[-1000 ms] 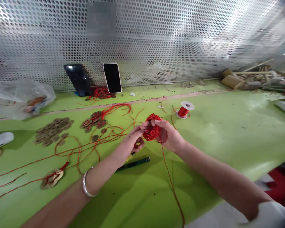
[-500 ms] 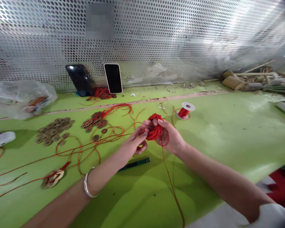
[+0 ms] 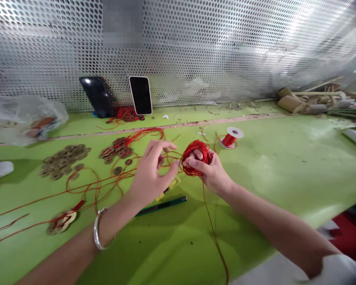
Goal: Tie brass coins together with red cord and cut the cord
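Observation:
A round bundle of thin red cord [image 3: 192,168] is gripped by my right hand [image 3: 212,170], whose fingers pass through its middle. One strand hangs from it toward the front edge. Just left of the bundle, my left hand [image 3: 151,170] is open, thumb and fingers apart, with nothing visible in it. Red cord runs leftward behind this hand to a tied cluster of coins [image 3: 62,221]. Beneath my left hand lie a dark green flat tool [image 3: 166,204], its left end hidden by my wrist, and a small yellow object [image 3: 173,183], partly covered.
Loose coins [image 3: 63,160] and corded coins [image 3: 115,150] lie at left. A white spool of red cord [image 3: 230,139] stands beyond my right hand. Two phones [image 3: 141,95] lean on the perforated metal panel [image 3: 195,47]. A plastic bag [image 3: 23,118] sits far left, wooden pieces [image 3: 293,103] far right.
My left hand has let go of the cord bundle, moved left and opened. My right hand still holds the bundle, its fingers now curled inside it. The yellow object shows more.

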{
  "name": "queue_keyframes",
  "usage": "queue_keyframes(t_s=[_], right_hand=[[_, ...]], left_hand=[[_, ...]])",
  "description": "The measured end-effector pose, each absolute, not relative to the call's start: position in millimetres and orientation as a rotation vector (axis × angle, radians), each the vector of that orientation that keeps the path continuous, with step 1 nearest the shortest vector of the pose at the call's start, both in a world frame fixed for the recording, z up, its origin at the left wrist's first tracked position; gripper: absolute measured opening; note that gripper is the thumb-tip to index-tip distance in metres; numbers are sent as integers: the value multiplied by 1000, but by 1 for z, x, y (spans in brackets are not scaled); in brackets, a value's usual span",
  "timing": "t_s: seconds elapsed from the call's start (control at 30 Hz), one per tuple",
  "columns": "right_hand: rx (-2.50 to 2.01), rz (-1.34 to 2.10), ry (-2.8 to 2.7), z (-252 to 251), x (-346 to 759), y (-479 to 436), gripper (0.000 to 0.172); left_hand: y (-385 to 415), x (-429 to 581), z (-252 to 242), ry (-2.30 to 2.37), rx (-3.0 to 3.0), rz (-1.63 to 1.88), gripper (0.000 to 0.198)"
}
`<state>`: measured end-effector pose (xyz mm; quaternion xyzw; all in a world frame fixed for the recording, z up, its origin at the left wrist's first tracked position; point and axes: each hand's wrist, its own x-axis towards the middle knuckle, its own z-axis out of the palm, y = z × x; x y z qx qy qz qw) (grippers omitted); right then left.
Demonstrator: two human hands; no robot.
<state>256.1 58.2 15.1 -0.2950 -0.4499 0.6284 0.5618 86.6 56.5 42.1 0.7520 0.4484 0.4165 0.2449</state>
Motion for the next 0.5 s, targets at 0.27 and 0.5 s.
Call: queue_keyframes(t_s=[0.27, 0.5], right_hand=[[-793, 1377, -1115, 14, 256, 57, 36], [-829, 1297, -1228, 15, 255, 56, 32]], left_hand=[[54, 89, 52, 1218, 2211, 1098, 7], [54, 89, 56, 1262, 2200, 1054, 6]])
